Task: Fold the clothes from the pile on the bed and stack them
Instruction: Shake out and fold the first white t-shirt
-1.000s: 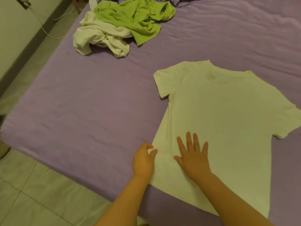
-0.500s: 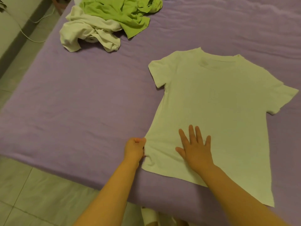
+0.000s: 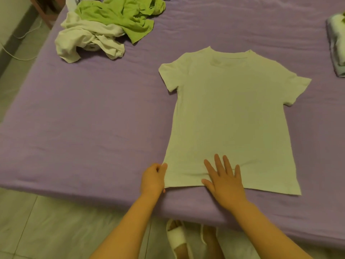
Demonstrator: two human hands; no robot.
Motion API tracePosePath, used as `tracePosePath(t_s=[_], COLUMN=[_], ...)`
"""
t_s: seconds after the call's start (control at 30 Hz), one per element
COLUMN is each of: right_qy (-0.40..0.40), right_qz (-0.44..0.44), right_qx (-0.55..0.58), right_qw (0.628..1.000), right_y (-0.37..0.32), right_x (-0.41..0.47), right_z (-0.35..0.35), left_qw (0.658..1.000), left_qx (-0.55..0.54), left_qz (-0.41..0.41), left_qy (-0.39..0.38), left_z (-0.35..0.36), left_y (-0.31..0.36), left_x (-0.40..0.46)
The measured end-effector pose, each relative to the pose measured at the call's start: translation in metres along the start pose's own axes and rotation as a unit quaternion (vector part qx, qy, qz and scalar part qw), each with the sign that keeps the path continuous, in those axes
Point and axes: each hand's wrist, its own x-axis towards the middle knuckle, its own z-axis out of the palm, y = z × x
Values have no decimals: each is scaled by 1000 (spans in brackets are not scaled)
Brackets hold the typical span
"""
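I am looking down at a pale T-shirt [image 3: 231, 116] lying flat on the purple bed sheet [image 3: 93, 118], neck away from me, hem toward the near edge of the bed. My left hand [image 3: 153, 179] is pinching the shirt's near-left hem corner, fingers curled onto the cloth. My right hand [image 3: 225, 181] is resting palm-down on the lower hem area — fingers straight and spread, pressing the fabric to the sheet. The two hands are sitting apart, with a strip of hem between them. The unfolded pile [image 3: 104, 28] is lying at the far-left corner of the bed — a green garment [image 3: 123, 15] draped over a white garment [image 3: 87, 40] — well apart from the shirt. A stack of folded clothes [image 3: 337, 45] is showing at the right edge.
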Motion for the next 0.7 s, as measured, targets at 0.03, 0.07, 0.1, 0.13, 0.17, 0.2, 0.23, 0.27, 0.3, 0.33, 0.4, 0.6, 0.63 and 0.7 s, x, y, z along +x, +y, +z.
tracePosePath(t_s=[0.03, 0.07, 0.1, 0.13, 0.17, 0.2, 0.23, 0.27, 0.3, 0.33, 0.4, 0.6, 0.63, 0.7], right_qy=[-4, -5, -5, -9, -10, -6, 6, 25, 54, 102, 191, 86, 61, -7], right_qz=[-5, -9, -13, -21, -26, -30, -31, -36, -47, -63, -105, -99, -103, -97], right_qx=[-3, 4, 10, 6, -1, -7, -7, -7, 4, 20, 35, 141, 155, 201], right_qw=[1000, 1000, 1000, 1000, 1000, 1000, 999, 999, 997, 993, 975, 981, 981, 975], right_y=[4, 8, 14, 21, 27, 32, 35, 36, 35, 35, 36, 55, 56, 60], right_x=[-4, -7, -11, -14, -16, -18, -19, -19, -19, -18, -13, 3, 2, 0], right_z=[2, 2, 2, 3, 2, 1, -2, -6, -13, -16, -16, -28, -29, -27], left_qw=[997, 994, 993, 995, 994, 985, 972, 968, 974, 986, 991, 909, 890, 871], left_qx=[71, 112, 119, 85, 12, -69, -122, -134, -107, -45, 127, 221, 239, 263], left_qz=[1, -8, -25, -57, -100, -150, -187, -199, -186, -149, -31, 347, 370, 361], left_qy=[9, 18, 12, -7, -28, -50, -68, -79, -78, -65, 0, -67, -119, -205], left_z=[-2, -3, -3, -3, -2, -3, -5, -8, -10, -11, -13, 41, 59, 85], left_y=[-2, -1, 2, 6, 10, 16, 21, 23, 23, 23, 22, 70, 79, 89], left_x=[3, 6, 10, 15, 19, 19, 18, 17, 17, 17, 14, -17, -23, -28])
